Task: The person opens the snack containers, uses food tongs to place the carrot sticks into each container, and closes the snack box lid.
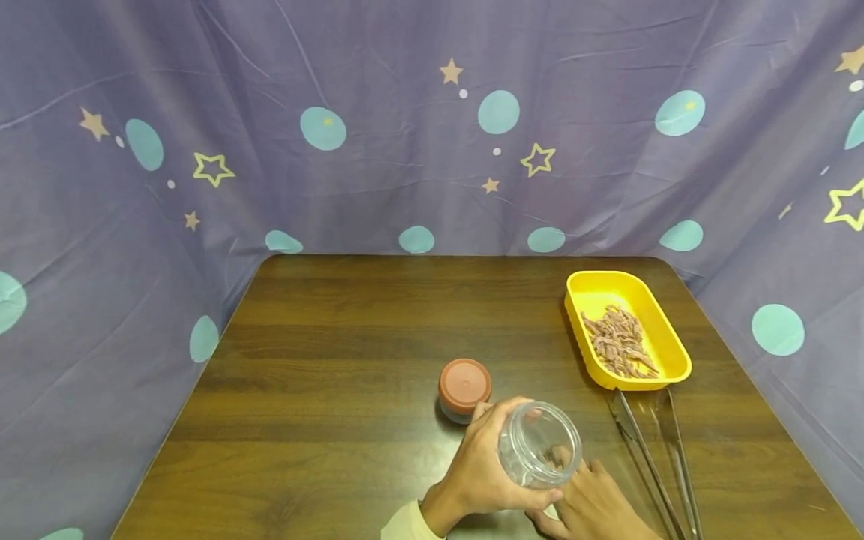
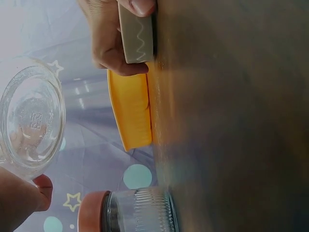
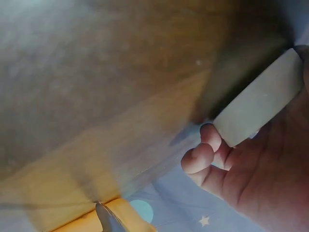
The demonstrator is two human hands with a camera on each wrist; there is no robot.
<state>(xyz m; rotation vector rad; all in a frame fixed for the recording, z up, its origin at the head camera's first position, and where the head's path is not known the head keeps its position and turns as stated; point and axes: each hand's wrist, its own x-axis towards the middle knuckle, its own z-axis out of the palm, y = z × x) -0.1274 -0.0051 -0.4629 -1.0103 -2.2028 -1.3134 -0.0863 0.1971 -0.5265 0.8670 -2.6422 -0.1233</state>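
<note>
My left hand (image 1: 481, 466) grips a clear glass jar (image 1: 514, 457) around its side. The jar has no lid on, and its round mouth faces up toward the head camera. Its embossed base (image 2: 36, 116) shows in the left wrist view, raised off the tabletop. Beside and below it, my right hand (image 1: 594, 504) holds a pale beige, flat-sided piece (image 2: 137, 41) low at the table. A white wavy line runs along that piece's side; in the head view the hands mostly hide it. Just beyond my left fingers stands a ribbed glass jar with a terracotta lid (image 1: 464, 384).
A yellow tray (image 1: 664, 341) holding pinkish-brown strips (image 1: 616, 341) sits at the back right of the wooden table (image 1: 324, 360). Metal tongs (image 1: 649, 457) lie spread in front of it, tips by the tray's near end. A patterned curtain (image 1: 378, 195) hangs behind.
</note>
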